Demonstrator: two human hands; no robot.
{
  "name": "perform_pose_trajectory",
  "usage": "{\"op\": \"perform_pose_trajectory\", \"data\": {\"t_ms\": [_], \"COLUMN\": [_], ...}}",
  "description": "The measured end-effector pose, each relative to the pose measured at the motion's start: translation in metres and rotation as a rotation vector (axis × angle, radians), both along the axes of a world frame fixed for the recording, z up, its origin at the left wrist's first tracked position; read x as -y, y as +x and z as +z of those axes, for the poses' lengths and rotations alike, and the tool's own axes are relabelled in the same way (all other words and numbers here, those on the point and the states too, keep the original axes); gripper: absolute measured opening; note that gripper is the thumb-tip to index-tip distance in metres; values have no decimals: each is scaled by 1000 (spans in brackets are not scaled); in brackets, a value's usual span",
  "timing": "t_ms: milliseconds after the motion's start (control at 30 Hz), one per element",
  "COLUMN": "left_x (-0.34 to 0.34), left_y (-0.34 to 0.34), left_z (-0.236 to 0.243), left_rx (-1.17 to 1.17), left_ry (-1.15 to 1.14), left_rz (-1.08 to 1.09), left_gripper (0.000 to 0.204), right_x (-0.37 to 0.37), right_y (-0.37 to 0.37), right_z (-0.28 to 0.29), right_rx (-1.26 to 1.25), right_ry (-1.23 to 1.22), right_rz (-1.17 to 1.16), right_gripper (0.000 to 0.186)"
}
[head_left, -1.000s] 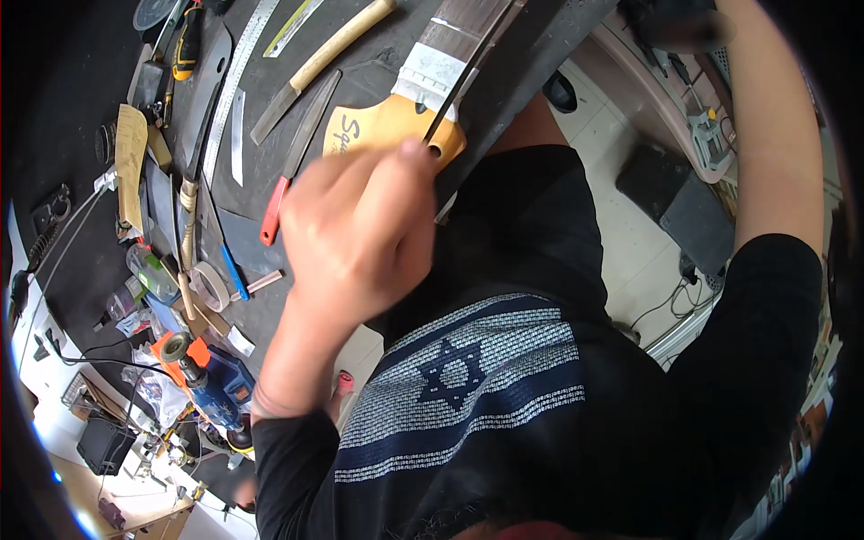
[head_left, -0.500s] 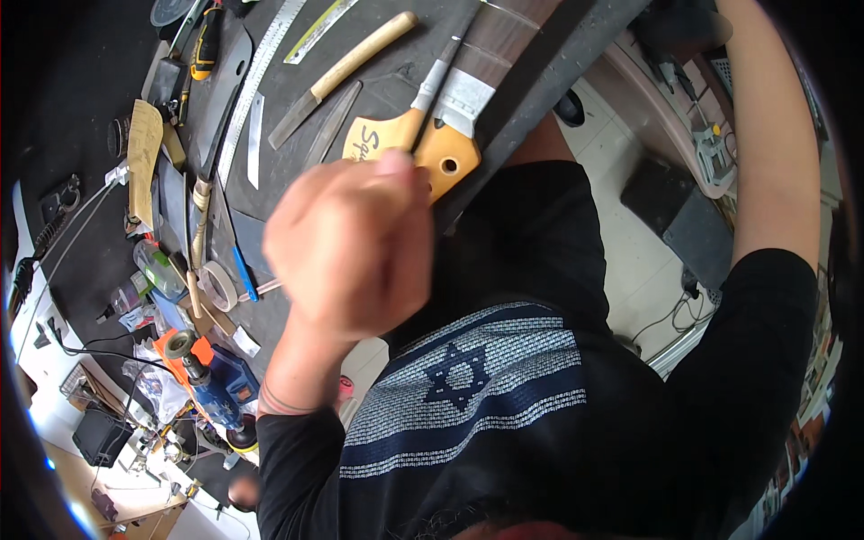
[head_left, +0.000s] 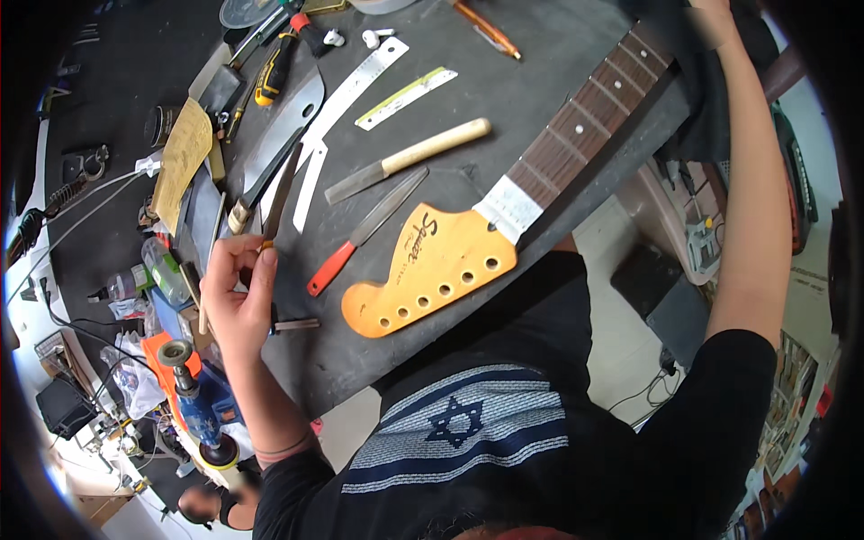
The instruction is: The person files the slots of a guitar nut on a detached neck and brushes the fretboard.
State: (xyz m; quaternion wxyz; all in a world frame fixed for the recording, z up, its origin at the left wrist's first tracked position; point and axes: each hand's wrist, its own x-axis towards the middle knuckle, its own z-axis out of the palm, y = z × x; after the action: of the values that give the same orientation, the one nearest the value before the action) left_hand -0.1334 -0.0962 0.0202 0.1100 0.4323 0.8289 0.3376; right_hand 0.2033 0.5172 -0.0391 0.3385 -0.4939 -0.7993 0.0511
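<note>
Pale floor (head_left: 605, 346) (partly hidden) shows beside the dark workbench (head_left: 531, 108).

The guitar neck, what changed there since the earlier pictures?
The left hand moved off the head of the guitar neck, going left over the bench. It took its slim dark tool along, so the whole head shows now. Nothing was visibly let go. The wooden-handled file still lies on the bench, and the white tape is still on the neck beside the head.
</note>
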Motion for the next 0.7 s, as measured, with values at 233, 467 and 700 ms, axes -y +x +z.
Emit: {"op": "perform_pose_trajectory", "data": {"t_ms": [233,467,700], "left_x": [-57,-164,-180], "left_y": [2,47,46], "left_z": [38,12,16], "left_rx": [-588,-524,-301], "left_ry": [-102,-249,-421], "left_rz": [-86,-285,-244], "left_gripper": [12,18,23], "right_x": [25,17,30], "right_y": [-6,-8,-10], "right_z": [12,4,13], "right_rx": [-52,-76,-64], "right_ry": [-97,-50,-106], "right_rz": [11,16,27], "right_gripper": [55,57,55]}}
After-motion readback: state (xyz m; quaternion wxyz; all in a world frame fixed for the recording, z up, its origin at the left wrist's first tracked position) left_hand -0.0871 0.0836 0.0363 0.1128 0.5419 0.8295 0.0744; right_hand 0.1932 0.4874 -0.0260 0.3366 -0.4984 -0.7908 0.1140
